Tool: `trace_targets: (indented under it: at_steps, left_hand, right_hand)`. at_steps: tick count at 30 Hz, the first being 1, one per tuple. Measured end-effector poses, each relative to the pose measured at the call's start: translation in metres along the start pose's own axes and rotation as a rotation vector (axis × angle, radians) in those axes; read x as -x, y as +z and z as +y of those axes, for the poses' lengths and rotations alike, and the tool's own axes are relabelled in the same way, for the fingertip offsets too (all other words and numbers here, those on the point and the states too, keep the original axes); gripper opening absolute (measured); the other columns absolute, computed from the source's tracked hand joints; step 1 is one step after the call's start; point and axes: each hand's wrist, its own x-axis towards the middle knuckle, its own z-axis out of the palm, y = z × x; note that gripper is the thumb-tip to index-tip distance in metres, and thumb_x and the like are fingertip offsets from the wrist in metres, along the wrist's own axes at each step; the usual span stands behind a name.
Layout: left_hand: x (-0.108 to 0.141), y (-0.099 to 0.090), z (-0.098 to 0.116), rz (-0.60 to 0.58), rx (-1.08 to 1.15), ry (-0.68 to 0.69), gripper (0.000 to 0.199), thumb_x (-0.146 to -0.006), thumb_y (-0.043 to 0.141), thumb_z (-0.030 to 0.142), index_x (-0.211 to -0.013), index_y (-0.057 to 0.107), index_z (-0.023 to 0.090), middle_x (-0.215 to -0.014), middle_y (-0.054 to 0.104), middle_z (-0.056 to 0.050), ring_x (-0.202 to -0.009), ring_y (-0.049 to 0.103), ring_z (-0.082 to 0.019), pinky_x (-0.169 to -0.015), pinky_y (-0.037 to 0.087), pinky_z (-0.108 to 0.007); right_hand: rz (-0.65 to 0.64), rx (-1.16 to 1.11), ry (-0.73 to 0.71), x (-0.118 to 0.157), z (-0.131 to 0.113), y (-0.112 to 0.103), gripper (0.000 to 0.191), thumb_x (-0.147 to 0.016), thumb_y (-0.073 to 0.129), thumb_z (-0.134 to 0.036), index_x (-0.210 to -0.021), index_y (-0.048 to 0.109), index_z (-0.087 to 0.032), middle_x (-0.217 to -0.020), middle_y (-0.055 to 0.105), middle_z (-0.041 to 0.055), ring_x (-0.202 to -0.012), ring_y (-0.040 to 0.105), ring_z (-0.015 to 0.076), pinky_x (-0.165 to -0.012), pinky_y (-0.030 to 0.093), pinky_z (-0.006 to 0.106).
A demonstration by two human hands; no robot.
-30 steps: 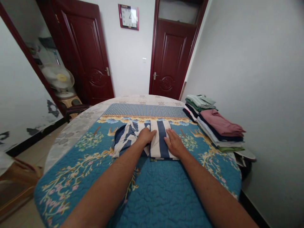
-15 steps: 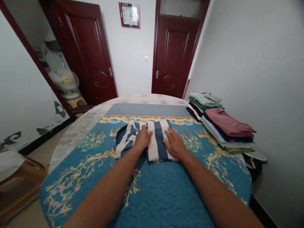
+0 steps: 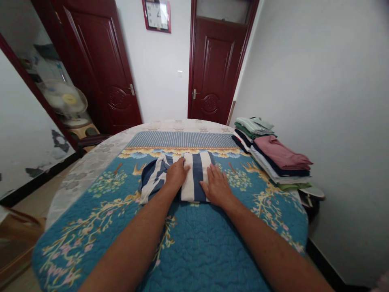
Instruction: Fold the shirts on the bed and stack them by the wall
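Note:
A blue-and-white striped garment (image 3: 197,182) lies in the middle of the table, its right part folded into a flat rectangle. Its left part (image 3: 153,180) is loose and wrinkled. My left hand (image 3: 176,175) is closed at the seam between the two parts, fingers curled on the cloth; its fingertips are partly hidden. Flat on the right side of the folded part rests my right hand (image 3: 217,187), fingers stretched out and pressing the fabric.
A teal quilted cover (image 3: 206,243) lies over a patterned white tablecloth (image 3: 73,180). To the right stand folded clothes in stacks, a pink one (image 3: 281,152) and a pale green striped one (image 3: 253,125) on top. A wooden stool (image 3: 21,235) is at the left, below the table edge.
The view has shifted slightly, so everything appears a little further left. Both hands stay on the striped garment, with my right hand slightly further in over the folded part.

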Motion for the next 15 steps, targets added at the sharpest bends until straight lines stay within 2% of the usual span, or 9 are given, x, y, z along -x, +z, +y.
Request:
trace_targets:
  at_steps: [3,5,7,9,12,15]
  left_hand:
    - [0.007,-0.002,0.007,0.086,-0.067,0.070,0.038,-0.105,0.055,0.032,-0.139,0.066,0.019,-0.135,0.071,-0.017,-0.120,0.071,-0.031,-0.100,0.055,-0.042]
    - [0.017,-0.003,0.014,0.120,-0.083,0.207,0.039,-0.105,0.051,0.026,-0.140,0.066,0.019,-0.144,0.066,-0.017,-0.127,0.068,-0.030,-0.108,0.053,-0.042]
    - [0.030,0.001,0.020,0.076,-0.107,0.385,0.043,-0.105,0.051,0.024,-0.146,0.063,0.020,-0.154,0.062,-0.015,-0.141,0.059,-0.030,-0.119,0.046,-0.044]
    - [0.043,0.009,0.020,-0.006,-0.149,0.489,0.048,-0.106,0.051,0.029,-0.153,0.059,0.021,-0.162,0.057,-0.014,-0.154,0.048,-0.033,-0.128,0.036,-0.050]
    - [0.056,0.020,0.010,-0.080,-0.189,0.480,0.057,-0.109,0.050,0.045,-0.161,0.051,0.023,-0.172,0.046,-0.016,-0.163,0.034,-0.037,-0.132,0.025,-0.059]
    - [0.059,0.023,0.000,-0.119,-0.199,0.448,0.068,-0.109,0.048,0.052,-0.167,0.042,0.017,-0.177,0.036,-0.020,-0.166,0.027,-0.037,-0.133,0.023,-0.060]
  right_hand:
    - [-0.013,0.004,-0.042,0.002,-0.002,-0.001,0.072,-0.109,0.048,-0.050,-0.167,0.040,-0.009,-0.178,0.029,0.0221,-0.167,0.022,0.0402,-0.133,0.018,0.066]
    - [-0.026,0.000,-0.028,0.002,-0.002,0.000,0.073,-0.109,0.047,-0.051,-0.168,0.039,-0.008,-0.178,0.028,0.0222,-0.167,0.022,0.0400,-0.133,0.019,0.065]
    - [-0.039,-0.010,-0.019,0.002,-0.002,0.000,0.073,-0.109,0.047,-0.050,-0.169,0.037,-0.010,-0.179,0.026,0.0212,-0.167,0.021,0.0390,-0.133,0.021,0.065]
    - [-0.053,-0.027,-0.024,0.001,0.000,0.000,0.072,-0.109,0.046,-0.048,-0.170,0.036,-0.011,-0.180,0.025,0.0198,-0.167,0.021,0.0376,-0.132,0.022,0.065]
    - [-0.081,-0.061,-0.040,-0.002,0.011,-0.003,0.069,-0.110,0.045,-0.046,-0.171,0.035,-0.014,-0.180,0.025,0.0173,-0.167,0.022,0.0349,-0.133,0.021,0.064]
    - [-0.104,-0.094,0.014,-0.008,0.036,-0.007,0.063,-0.112,0.042,-0.042,-0.169,0.039,-0.015,-0.177,0.035,0.0164,-0.164,0.031,0.0327,-0.133,0.022,0.062]
